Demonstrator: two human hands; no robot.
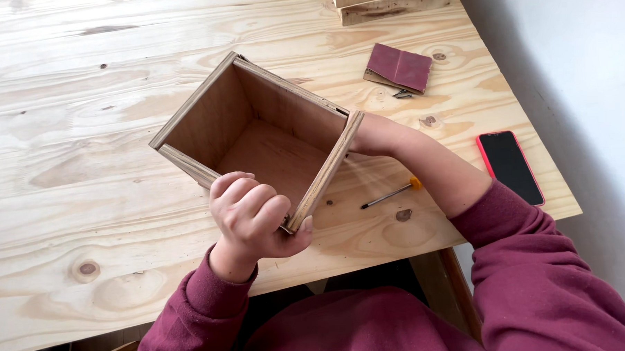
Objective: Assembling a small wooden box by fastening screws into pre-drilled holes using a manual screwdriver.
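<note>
An open-topped plywood box (213,117) rests tilted on the pale wooden table (84,169), its opening turned toward me. My left hand (251,216) grips the box's near corner, fingers curled over the edge and thumb on the outer side. My right hand (373,135) presses against the box's right outer wall; its fingers are hidden behind the panel. Both arms wear maroon sleeves.
A small screwdriver with a yellow handle (393,193) lies just right of the box. A maroon sanding block (399,67) with a few dark screws (402,93) sits farther back. A red-cased phone (509,167) lies near the table's right edge. Stacked wood pieces (389,3) sit at the top.
</note>
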